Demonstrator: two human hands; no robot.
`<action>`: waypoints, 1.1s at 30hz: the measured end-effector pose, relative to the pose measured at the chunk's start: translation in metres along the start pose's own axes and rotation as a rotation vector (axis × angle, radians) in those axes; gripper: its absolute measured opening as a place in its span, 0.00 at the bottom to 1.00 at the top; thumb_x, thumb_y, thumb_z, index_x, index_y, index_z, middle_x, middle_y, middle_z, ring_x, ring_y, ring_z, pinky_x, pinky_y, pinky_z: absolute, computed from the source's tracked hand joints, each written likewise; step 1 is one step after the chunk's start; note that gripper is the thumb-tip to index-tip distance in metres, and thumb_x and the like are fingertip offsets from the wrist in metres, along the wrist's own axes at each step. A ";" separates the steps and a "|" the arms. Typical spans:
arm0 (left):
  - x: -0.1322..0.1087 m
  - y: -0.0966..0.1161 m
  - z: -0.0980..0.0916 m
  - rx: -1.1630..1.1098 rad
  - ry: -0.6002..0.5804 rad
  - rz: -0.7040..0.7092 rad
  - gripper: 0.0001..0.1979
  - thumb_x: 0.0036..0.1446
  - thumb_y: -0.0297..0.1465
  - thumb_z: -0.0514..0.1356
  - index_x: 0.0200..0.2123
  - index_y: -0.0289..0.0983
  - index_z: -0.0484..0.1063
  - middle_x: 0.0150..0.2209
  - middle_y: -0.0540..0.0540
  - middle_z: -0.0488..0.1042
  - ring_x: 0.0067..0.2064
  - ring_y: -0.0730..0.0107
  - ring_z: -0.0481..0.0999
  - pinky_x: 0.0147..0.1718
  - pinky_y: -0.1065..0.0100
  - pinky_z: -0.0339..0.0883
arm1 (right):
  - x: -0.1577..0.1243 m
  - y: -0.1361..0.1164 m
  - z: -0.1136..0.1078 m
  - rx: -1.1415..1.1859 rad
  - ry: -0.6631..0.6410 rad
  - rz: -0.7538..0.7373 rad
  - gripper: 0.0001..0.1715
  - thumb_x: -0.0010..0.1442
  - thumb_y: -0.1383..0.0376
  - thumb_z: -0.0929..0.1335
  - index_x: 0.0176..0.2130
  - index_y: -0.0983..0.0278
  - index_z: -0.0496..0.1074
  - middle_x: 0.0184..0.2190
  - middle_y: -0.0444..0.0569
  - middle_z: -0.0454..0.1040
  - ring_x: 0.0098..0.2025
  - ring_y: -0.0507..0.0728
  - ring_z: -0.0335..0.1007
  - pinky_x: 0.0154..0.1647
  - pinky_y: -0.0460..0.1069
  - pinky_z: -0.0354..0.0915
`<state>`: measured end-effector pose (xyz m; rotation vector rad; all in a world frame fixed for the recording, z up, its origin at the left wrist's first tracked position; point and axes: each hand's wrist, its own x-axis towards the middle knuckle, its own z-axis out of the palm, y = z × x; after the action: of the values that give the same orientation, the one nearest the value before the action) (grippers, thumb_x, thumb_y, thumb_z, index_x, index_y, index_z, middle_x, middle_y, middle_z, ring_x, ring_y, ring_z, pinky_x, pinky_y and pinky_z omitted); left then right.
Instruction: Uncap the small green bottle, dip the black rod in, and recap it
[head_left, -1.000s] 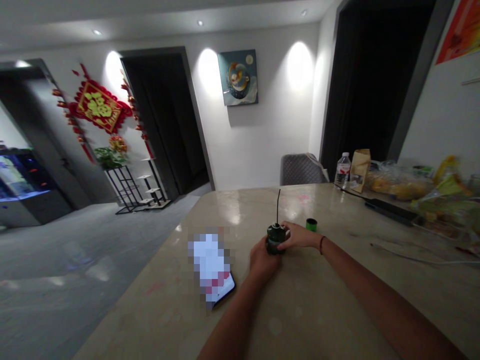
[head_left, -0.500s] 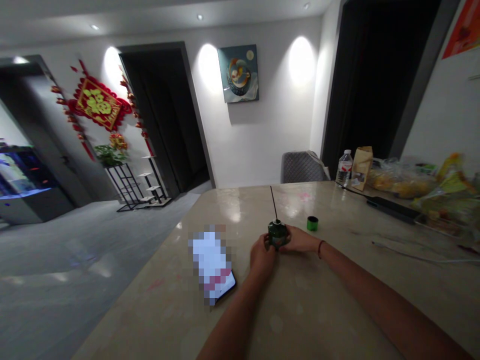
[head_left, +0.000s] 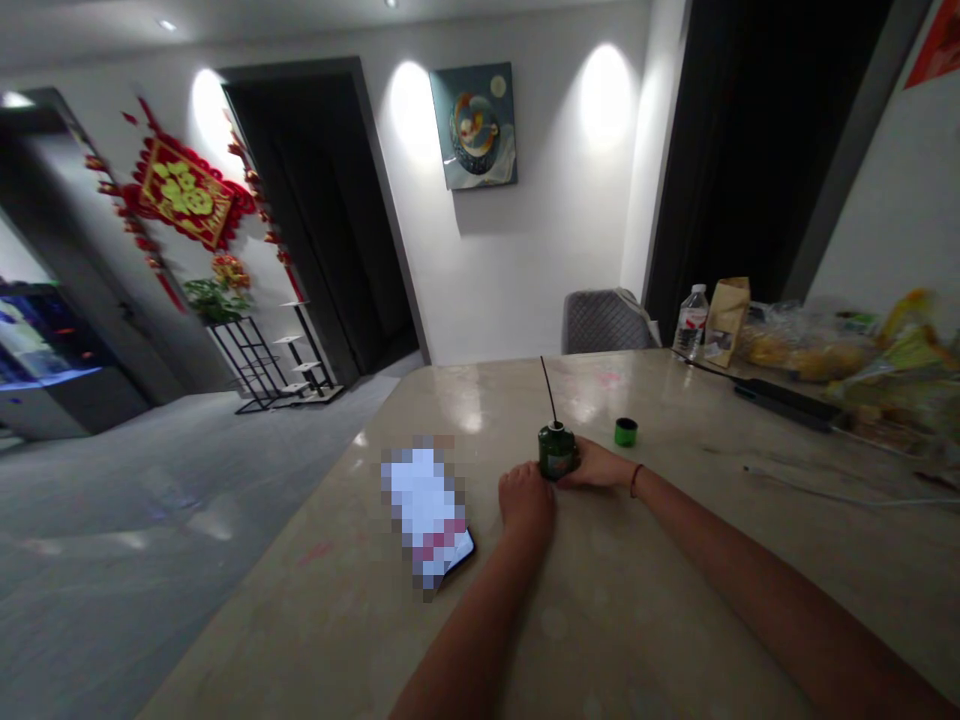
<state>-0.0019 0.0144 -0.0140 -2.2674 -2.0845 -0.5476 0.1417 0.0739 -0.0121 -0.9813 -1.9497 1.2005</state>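
Observation:
A small dark green bottle (head_left: pixel 556 452) with a thin black stick rising from its neck stands on the beige marble table (head_left: pixel 600 620). My right hand (head_left: pixel 596 467) is wrapped round its right side. My left hand (head_left: pixel 526 497) rests as a loose fist just left of the bottle, close to it, and what it holds, if anything, is hidden. A small green cap (head_left: pixel 625 432) sits on the table a little beyond my right hand.
A phone (head_left: pixel 431 520) lies on the table left of my left hand. Along the right side are a water bottle (head_left: pixel 690 320), a brown paper bag (head_left: pixel 726 308), bagged food (head_left: pixel 810 352) and a black bar (head_left: pixel 787 403). A grey chair (head_left: pixel 606 322) stands at the far end.
My left hand has drawn back from the green bottle toward me. The right hand still grips the bottle, whose stick leans slightly left. The view has tilted down a little.

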 end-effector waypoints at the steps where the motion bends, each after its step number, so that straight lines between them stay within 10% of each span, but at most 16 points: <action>1: 0.000 0.000 0.000 0.012 -0.012 0.003 0.13 0.53 0.27 0.47 0.40 0.35 0.66 0.38 0.42 0.70 0.43 0.63 0.68 0.42 0.63 0.57 | 0.000 0.000 -0.001 0.002 0.002 0.011 0.32 0.34 0.67 0.73 0.41 0.66 0.64 0.39 0.51 0.73 0.41 0.58 0.69 0.44 0.53 0.64; 33: -0.003 0.002 -0.003 0.041 -0.047 0.027 0.12 0.55 0.29 0.47 0.40 0.37 0.65 0.44 0.43 0.67 0.46 0.65 0.64 0.44 0.65 0.55 | 0.092 0.034 -0.035 -0.132 0.073 0.158 0.24 0.32 0.68 0.75 0.34 0.68 0.72 0.37 0.51 0.75 0.39 0.57 0.70 0.44 0.49 0.65</action>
<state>-0.0013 0.0108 -0.0113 -2.3042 -2.0624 -0.4504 0.1312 0.1772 -0.0179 -1.2505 -1.9432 1.1147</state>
